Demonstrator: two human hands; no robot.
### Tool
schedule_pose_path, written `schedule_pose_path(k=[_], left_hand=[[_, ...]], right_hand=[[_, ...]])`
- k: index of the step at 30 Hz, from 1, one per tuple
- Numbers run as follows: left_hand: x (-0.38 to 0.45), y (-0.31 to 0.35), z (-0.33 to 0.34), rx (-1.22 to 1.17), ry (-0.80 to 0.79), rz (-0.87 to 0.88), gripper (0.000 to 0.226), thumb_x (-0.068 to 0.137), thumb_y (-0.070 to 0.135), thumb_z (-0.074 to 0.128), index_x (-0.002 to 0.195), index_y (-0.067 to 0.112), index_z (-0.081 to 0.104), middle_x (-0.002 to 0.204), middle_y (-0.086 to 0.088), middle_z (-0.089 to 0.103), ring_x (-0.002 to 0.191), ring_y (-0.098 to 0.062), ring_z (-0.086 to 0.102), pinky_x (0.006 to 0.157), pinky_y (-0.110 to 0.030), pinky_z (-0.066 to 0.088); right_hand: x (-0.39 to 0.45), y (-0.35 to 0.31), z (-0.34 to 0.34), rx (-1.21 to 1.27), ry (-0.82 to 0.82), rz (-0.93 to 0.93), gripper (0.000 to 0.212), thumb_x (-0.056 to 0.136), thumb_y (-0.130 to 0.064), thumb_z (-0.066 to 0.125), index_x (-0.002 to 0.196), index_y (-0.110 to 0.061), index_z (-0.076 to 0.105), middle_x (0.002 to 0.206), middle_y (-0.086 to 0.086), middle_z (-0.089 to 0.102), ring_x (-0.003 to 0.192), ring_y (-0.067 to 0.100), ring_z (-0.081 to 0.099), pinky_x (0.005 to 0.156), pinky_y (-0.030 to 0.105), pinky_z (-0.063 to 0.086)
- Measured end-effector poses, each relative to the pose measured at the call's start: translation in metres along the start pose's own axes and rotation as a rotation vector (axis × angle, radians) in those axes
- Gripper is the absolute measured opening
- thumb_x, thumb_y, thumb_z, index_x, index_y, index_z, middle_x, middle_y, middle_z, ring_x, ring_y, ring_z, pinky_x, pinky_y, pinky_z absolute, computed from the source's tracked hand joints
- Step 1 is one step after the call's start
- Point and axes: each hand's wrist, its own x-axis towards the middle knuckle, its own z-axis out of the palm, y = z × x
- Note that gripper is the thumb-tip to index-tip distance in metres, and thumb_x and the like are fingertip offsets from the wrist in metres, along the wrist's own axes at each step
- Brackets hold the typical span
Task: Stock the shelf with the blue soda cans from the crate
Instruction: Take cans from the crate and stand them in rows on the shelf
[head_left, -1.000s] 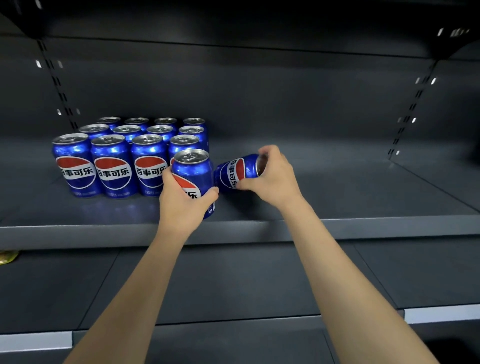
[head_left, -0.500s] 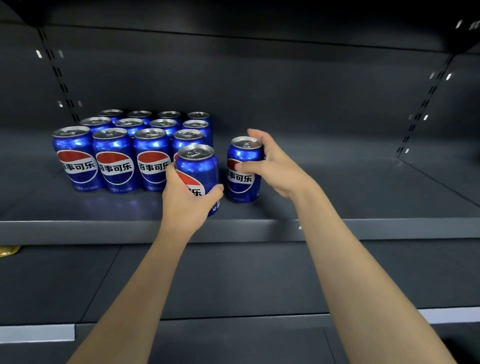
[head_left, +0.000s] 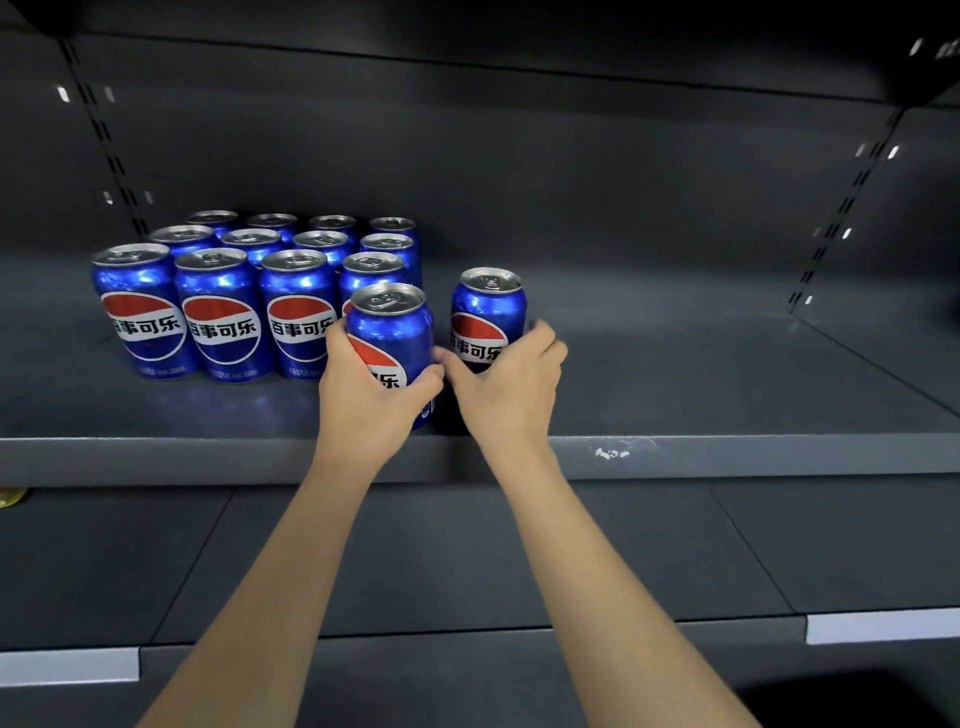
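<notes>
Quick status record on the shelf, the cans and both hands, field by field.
shelf: dark, middle level
stocked block: upright blue cans, four columns, three rows
left hand: grips front can near the shelf edge
right hand: grips upright right can, right of the block
crate: not in view

Glossy metal cans (head_left: 223, 317); matt grey shelf (head_left: 727, 395).

Bare forearms (head_left: 291, 561), no sleeves

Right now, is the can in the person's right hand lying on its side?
No. The can held by the right hand stands upright on the shelf, its silver top facing up.
</notes>
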Motion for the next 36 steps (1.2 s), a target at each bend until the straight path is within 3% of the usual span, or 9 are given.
schedule_pose_path(k=[4, 8, 16, 22, 29, 36], left_hand=[[0.001, 0.001, 0.000, -0.008, 0.002, -0.002, 0.076, 0.067, 0.018, 0.082, 0.128, 0.018, 0.037, 0.112, 0.012, 0.053, 0.100, -0.004, 0.052, 0.069, 0.000, 0.034], [0.000, 0.001, 0.000, -0.019, 0.000, -0.012, 0.075, 0.068, 0.016, 0.081, 0.129, 0.018, 0.038, 0.112, 0.011, 0.054, 0.097, -0.003, 0.052, 0.065, 0.004, 0.036], [0.001, 0.001, -0.004, -0.022, -0.039, -0.031, 0.079, 0.068, 0.018, 0.082, 0.132, 0.021, 0.036, 0.113, 0.014, 0.051, 0.100, -0.003, 0.051, 0.067, -0.002, 0.035], [0.001, 0.001, -0.003, -0.019, -0.038, -0.047, 0.077, 0.068, 0.018, 0.082, 0.129, 0.024, 0.036, 0.105, 0.020, 0.050, 0.093, 0.003, 0.051, 0.067, -0.001, 0.034], [0.003, 0.001, -0.003, -0.025, -0.034, -0.054, 0.080, 0.067, 0.019, 0.083, 0.131, 0.024, 0.035, 0.113, 0.014, 0.053, 0.096, 0.001, 0.053, 0.069, -0.003, 0.038], [0.003, 0.000, -0.003, -0.034, -0.030, -0.057, 0.077, 0.065, 0.016, 0.083, 0.126, 0.029, 0.037, 0.103, 0.024, 0.055, 0.084, 0.025, 0.051, 0.064, 0.006, 0.038]], right_hand=[[0.015, 0.008, -0.007, 0.050, -0.161, -0.010, 0.068, 0.071, -0.033, 0.081, 0.119, -0.003, 0.043, 0.121, 0.012, 0.052, 0.113, 0.027, 0.050, 0.093, 0.034, 0.044], [0.022, 0.011, -0.021, 0.193, -0.390, 0.037, 0.067, 0.072, -0.026, 0.082, 0.126, -0.010, 0.044, 0.121, 0.003, 0.059, 0.108, 0.016, 0.057, 0.084, 0.022, 0.043], [0.036, 0.012, -0.019, 0.009, -0.527, 0.031, 0.061, 0.078, -0.020, 0.078, 0.125, -0.007, 0.040, 0.127, 0.006, 0.054, 0.102, 0.016, 0.052, 0.077, 0.022, 0.038], [0.067, 0.011, 0.001, -0.032, -0.514, 0.053, 0.066, 0.079, -0.022, 0.077, 0.129, -0.006, 0.038, 0.131, 0.009, 0.053, 0.118, 0.025, 0.053, 0.082, 0.025, 0.041], [0.111, 0.016, 0.038, -0.106, -0.473, 0.060, 0.075, 0.075, -0.031, 0.079, 0.132, -0.004, 0.037, 0.135, 0.013, 0.051, 0.128, 0.030, 0.044, 0.105, 0.037, 0.039], [0.139, 0.016, 0.064, -0.098, -0.497, 0.042, 0.073, 0.076, -0.028, 0.079, 0.131, -0.005, 0.037, 0.133, 0.013, 0.051, 0.126, 0.030, 0.046, 0.105, 0.038, 0.040]])
